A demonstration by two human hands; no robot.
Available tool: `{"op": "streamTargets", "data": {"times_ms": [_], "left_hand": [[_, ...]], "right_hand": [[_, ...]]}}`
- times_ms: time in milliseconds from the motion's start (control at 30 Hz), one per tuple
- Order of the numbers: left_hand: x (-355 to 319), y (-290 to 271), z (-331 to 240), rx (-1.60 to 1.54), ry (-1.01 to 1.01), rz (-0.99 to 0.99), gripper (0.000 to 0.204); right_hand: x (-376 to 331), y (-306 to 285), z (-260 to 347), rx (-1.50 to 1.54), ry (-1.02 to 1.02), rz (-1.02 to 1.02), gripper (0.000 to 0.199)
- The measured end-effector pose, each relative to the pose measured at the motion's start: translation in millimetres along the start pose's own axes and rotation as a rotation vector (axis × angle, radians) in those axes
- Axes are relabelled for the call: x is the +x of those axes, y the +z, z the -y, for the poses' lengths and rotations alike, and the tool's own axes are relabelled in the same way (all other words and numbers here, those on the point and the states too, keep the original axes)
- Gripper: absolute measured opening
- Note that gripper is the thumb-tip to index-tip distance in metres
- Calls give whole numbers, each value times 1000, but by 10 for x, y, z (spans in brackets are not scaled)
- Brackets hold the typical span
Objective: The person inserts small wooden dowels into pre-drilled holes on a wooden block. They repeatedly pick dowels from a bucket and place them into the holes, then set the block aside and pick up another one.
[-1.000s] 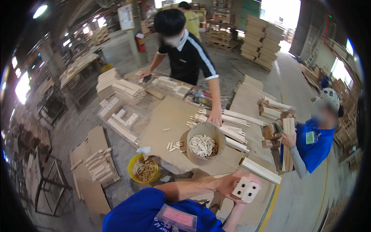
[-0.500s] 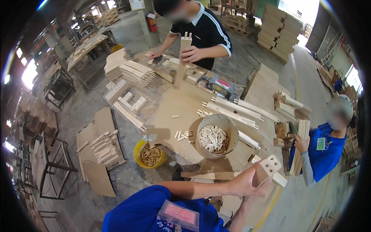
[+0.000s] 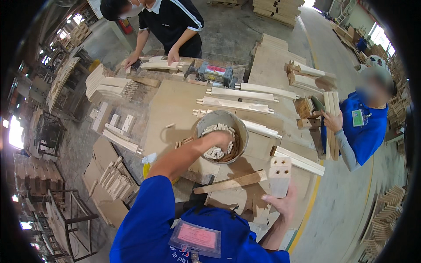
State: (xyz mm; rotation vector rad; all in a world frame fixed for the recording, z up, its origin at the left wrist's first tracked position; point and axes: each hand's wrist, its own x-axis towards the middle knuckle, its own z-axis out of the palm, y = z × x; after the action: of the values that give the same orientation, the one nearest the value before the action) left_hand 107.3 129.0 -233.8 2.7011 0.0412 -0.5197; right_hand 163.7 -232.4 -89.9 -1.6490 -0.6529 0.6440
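Drilled wood (image 3: 279, 186) was in the right hand (image 3: 285, 202), toward the near right corner of the bench (image 3: 142, 98). Cardboard (image 3: 169, 107) covered much of the middle of that bench. Beyond the right edge, a co-worker in blue (image 3: 368, 127) wore a green badge (image 3: 358, 117), too small on my feed to read. On the blue shirt (image 3: 144, 215) of the person I followed hung a pink card (image 3: 197, 235) in a clear holder, its lines illegible to me. Near the far edge sat a grey machine (image 3: 215, 73) bearing a red label, and a grey bucket (image 3: 221, 117) stood closer to the near edge.

I saw the right hand closed round the wood's lower part, thumb against its left side; the upper end projected past the grip, four dark holes facing my camera. Whether it was one piece or two held together, I could not tell. The left hand (image 3: 222, 139) reached down into the bucket among small pale pegs (image 3: 213, 153); its fingertips were hidden, so I could not tell whether they were spread or pinching anything. One loose peg (image 3: 170, 126) lay on the cardboard, left of the bucket.
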Motion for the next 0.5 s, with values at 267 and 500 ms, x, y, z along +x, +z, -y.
{"op": "streamTargets", "data": {"times_ms": [267, 500], "left_hand": [[-336, -247, -73, -83, -32, -35, 25], [-919, -717, -239, -952, -409, -123, 32]], "right_hand": [[-4, 178, 30, -30, -7, 123, 96], [-93, 266, -21, 31, -60, 181, 97]]}}
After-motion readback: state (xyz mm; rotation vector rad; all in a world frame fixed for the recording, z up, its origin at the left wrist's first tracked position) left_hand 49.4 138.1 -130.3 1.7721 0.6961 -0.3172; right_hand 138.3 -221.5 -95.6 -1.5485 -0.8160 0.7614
